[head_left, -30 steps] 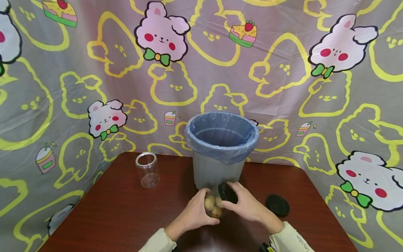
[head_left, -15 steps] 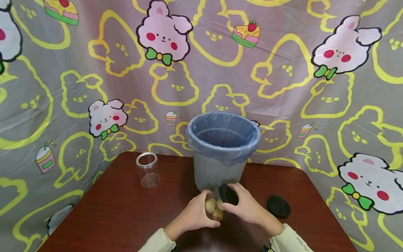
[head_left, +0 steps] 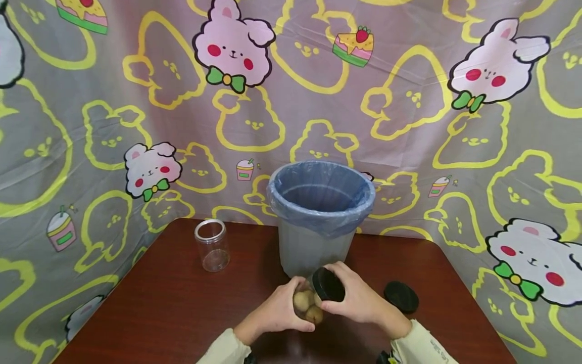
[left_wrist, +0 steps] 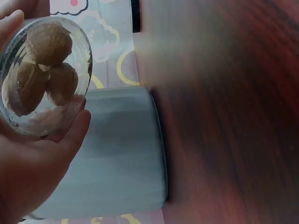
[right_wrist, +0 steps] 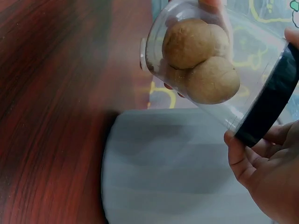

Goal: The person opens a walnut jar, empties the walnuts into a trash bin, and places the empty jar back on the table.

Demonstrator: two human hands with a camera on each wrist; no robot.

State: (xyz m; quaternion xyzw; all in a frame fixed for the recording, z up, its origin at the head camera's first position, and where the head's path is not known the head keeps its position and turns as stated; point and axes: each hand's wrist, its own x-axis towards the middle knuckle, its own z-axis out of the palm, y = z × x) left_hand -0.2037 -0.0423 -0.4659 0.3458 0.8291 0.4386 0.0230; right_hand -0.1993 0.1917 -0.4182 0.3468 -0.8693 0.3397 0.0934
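My left hand (head_left: 283, 307) grips the body of a clear jar (right_wrist: 247, 39), fingers and thumb around its base end. Several round brown balls (right_wrist: 212, 80), their exact kind unclear, lie inside near that base. The jar is tilted, with its black lid (right_wrist: 268, 98) pointing right and up. My right hand (head_left: 356, 297) pinches the rim of this lid, thumb below and fingers above. The lid sits on the jar's mouth in the right wrist view. Through the jar's round bottom (left_wrist: 86, 42), balls show in the left wrist view.
A grey bin (head_left: 313, 247) with a blue plastic liner (head_left: 323, 220) stands just behind the hands. An uncovered clear jar (head_left: 213, 247) is at the table's back left. Another black lid (head_left: 401, 297) lies on the brown table (head_left: 182, 303) at right. Patterned cloth (head_left: 254, 126) hangs around it.
The black lid in my right hand has turned slightly, and the jar has tipped a little with it. Both hands stay in almost the same place.
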